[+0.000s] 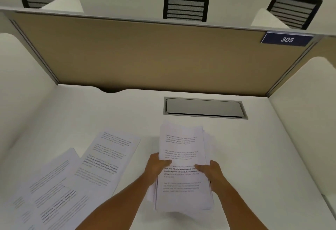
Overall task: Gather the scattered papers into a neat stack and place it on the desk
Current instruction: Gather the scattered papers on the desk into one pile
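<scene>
A stack of printed white papers (pixel 181 144) is held above the white desk (pixel 254 148), a little right of centre. My left hand (pixel 156 168) grips its left edge with the thumb on the top sheet. On the right edge, my right hand (pixel 211 173) grips it the same way. The sheets in the stack are slightly fanned along the right side. Several loose printed papers (pixel 107 158) lie spread and overlapping on the desk to the left, reaching down to the lower left corner (pixel 45 193).
A grey cable hatch (pixel 205 108) is set into the desk behind the stack. A tan partition panel (pixel 145 55) with a blue sign reading 305 (pixel 287 39) closes the back. White side dividers stand at both sides. Black chair backs (pixel 185 7) show beyond the partition.
</scene>
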A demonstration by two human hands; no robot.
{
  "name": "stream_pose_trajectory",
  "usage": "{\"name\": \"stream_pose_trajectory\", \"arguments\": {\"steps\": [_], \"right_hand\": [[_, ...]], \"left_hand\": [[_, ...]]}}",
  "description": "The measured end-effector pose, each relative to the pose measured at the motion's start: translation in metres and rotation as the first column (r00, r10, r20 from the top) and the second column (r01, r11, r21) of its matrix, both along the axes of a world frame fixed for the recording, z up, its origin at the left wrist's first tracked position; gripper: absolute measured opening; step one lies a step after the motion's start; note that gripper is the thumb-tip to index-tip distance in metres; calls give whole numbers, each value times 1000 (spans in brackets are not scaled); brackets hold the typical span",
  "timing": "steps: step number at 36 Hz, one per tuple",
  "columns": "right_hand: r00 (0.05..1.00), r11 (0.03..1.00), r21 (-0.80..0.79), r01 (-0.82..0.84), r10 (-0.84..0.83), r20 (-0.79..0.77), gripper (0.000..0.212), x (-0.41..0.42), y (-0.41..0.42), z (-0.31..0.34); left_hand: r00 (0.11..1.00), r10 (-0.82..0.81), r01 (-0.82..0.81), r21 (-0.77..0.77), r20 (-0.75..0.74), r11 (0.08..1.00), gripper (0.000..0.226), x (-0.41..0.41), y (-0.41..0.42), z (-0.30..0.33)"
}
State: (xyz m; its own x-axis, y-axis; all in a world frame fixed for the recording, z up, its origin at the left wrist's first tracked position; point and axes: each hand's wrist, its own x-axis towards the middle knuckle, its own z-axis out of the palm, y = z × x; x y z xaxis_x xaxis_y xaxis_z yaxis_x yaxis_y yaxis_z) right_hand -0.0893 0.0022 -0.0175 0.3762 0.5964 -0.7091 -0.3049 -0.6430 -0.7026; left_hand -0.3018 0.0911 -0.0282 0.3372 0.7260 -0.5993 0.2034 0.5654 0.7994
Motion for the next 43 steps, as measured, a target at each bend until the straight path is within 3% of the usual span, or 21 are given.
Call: {"name": "stream_pose_trajectory", "arguments": {"steps": [7, 16, 23, 43], "right_hand": [[995, 991, 89, -99, 101, -14, 32, -18, -18, 22], [975, 965, 146, -217, 221, -8, 42, -48, -36, 41], [958, 944, 174, -279, 287, -20, 43, -93, -43, 45], [969, 957, 155, -245, 247, 7, 40, -231, 47, 15]], "left_hand": [[998, -16, 14, 43, 59, 999, 39, -26, -20, 34], [985, 162, -153, 141, -52, 978, 29, -62, -71, 63], [960, 232, -190, 246, -154, 951, 25, -103, -92, 75], [938, 268, -223, 208, -222, 953, 26, -231, 4, 41]]}}
